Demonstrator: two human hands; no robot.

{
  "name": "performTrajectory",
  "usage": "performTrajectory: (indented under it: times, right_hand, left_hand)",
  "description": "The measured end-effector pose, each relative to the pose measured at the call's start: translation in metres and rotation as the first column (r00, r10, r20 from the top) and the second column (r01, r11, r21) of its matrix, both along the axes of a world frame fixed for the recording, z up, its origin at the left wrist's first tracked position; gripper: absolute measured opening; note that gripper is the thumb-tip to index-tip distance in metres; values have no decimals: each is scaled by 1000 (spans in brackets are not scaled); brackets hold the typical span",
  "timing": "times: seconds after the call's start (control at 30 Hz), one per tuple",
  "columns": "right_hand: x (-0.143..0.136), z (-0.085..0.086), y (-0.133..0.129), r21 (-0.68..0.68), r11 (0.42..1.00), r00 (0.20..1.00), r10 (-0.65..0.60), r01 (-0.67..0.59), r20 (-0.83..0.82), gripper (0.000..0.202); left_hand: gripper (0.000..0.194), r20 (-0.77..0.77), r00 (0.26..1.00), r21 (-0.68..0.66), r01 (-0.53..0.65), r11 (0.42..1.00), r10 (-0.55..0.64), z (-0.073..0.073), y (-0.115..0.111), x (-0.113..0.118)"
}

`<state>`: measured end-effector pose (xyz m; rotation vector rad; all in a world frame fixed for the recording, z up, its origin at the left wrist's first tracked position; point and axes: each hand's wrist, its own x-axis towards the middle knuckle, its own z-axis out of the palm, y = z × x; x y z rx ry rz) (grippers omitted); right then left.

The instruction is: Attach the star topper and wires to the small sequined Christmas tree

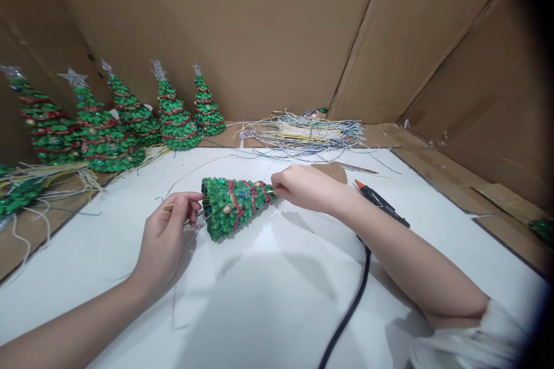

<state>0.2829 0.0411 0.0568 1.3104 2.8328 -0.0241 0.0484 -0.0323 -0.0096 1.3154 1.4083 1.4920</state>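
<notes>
A small green decorated tree (236, 206) lies on its side on the white table, its wide base toward the left and its tip toward the right. My left hand (171, 228) is closed at the open base, fingers pinching thin wires (197, 218) that come out of it. At the narrow tip, my right hand (294, 187) is closed in a pinch; what lies between its fingertips is too small to make out.
Several upright trees with clear stars (176, 115) stand at the back left. A bundle of thin wires (315, 131) lies at the back. Right of centre are an orange-tipped black tool (381, 202), a black cable (352, 305) and a brown cardboard piece (331, 172). Cardboard walls (225, 29) surround the table.
</notes>
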Motion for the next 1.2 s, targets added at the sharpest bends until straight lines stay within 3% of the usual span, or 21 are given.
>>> performTrajectory:
  times: [0.27,0.53,0.73,1.07,1.2]
  right_hand:
    - [-3,0,-1,-4,1000,999,8,-8,-41,18]
    - [-4,-4,2,2,1000,996,18,-17,-90,16]
    - [-4,-4,2,0,1000,995,17,-17,-102,16]
    - [-3,-4,3,-3,1000,992,28,-29,-126,13]
    - [-3,-5,3,-2,999,989,43,-43,-140,11]
  left_hand:
    - [33,-170,983,-137,-86,987,62,3,1,2]
    - [30,-241,968,-106,-94,990,66,4,2,2]
    - [32,-251,968,-171,-36,985,-8,3,3,3]
    - [23,-394,918,-76,-71,995,36,0,-2,1]
    - [22,-368,930,-43,-30,999,13,4,-6,4]
